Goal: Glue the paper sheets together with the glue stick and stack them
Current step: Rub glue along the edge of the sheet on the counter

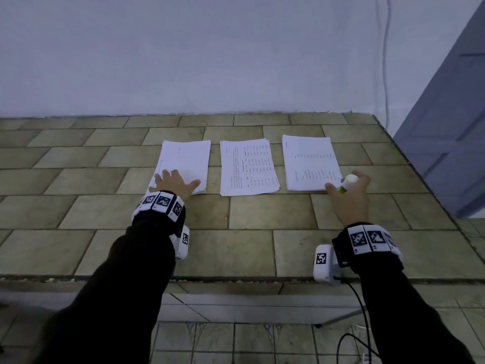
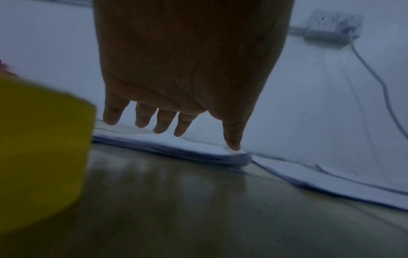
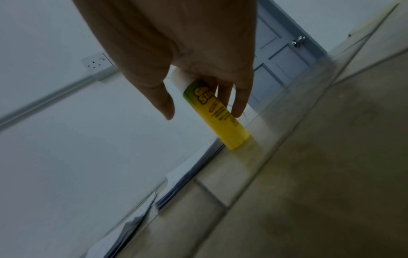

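Yellow cylindrical glue stick in right hand; flat paper stacks.

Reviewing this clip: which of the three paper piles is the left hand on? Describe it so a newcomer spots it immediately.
On the tiled countertop below the white wall, three paper piles lie in a row. The left pile is the one nearest the left hand, whose spread fingers rest on its near edge. Its top sheet looks almost blank, whereas the middle pile and right pile show printed text.
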A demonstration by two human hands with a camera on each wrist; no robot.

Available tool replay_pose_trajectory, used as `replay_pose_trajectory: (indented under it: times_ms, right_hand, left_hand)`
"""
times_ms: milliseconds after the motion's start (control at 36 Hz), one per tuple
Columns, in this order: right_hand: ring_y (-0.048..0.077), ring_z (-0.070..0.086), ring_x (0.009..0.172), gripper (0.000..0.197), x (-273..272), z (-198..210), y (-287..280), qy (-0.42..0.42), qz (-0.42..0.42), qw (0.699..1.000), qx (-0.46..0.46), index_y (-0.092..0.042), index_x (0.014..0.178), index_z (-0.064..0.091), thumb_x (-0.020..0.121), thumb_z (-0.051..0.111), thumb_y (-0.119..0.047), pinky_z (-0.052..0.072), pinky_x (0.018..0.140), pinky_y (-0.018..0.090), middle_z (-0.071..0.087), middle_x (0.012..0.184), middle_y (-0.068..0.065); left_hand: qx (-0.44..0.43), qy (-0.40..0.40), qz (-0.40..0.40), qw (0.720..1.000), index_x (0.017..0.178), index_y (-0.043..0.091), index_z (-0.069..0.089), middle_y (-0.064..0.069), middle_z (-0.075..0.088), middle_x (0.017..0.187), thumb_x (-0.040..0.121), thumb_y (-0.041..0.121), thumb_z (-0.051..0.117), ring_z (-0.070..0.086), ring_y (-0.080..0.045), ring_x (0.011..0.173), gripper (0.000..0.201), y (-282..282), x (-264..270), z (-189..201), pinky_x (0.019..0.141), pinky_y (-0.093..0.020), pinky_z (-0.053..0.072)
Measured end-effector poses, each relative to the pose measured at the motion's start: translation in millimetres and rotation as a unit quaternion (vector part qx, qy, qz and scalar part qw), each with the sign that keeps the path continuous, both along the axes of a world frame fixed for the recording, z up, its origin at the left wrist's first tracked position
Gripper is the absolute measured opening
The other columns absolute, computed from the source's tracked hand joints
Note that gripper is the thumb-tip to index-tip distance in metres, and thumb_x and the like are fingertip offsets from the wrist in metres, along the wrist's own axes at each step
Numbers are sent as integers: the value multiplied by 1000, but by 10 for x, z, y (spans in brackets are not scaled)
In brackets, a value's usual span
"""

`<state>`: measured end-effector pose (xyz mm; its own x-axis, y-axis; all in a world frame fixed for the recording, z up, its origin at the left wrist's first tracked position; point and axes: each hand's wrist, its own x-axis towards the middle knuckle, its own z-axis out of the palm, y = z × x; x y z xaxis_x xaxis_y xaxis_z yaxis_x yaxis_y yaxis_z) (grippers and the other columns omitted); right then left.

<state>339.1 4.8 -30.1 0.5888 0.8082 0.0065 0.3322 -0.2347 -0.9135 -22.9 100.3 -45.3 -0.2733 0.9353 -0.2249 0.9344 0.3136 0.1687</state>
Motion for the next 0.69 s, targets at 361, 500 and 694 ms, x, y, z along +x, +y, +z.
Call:
replay_pose_trajectory:
  times_ms: [361, 500, 694]
  right_hand:
    - [36, 52, 113, 37, 48, -96, -27, -36, 21, 997, -58, -3, 131, 40, 97, 51, -8, 36, 82, 32, 55, 125, 19]
    - [35, 52, 116, 36, 49, -90, -11, -31, 29, 997, -65, -3, 131, 40, 96, 51, -7, 36, 85, 32, 56, 127, 16]
    - [35, 52, 113, 38, 34, -64, -23, -42, 36, 996, -70, -3, 132, 38, 96, 51, -8, 36, 81, 31, 55, 126, 18]
  left_hand:
    - [6, 20, -18, 1000, 134, 12, 48, -13, 52, 136, 96, 56, 48, 51, -35, 122, 59, -40, -44, -39, 99, -46, 43]
    - [72, -16, 13, 997, 138, 14, 46, -14, 55, 135, 98, 60, 38, 52, -36, 120, 62, -58, -67, 68, 97, -45, 38]
    - [203, -108, -22, 973, 117, 7, 57, -14, 62, 113, 95, 61, 42, 58, -34, 99, 60, -162, -8, 370, 82, -45, 48]
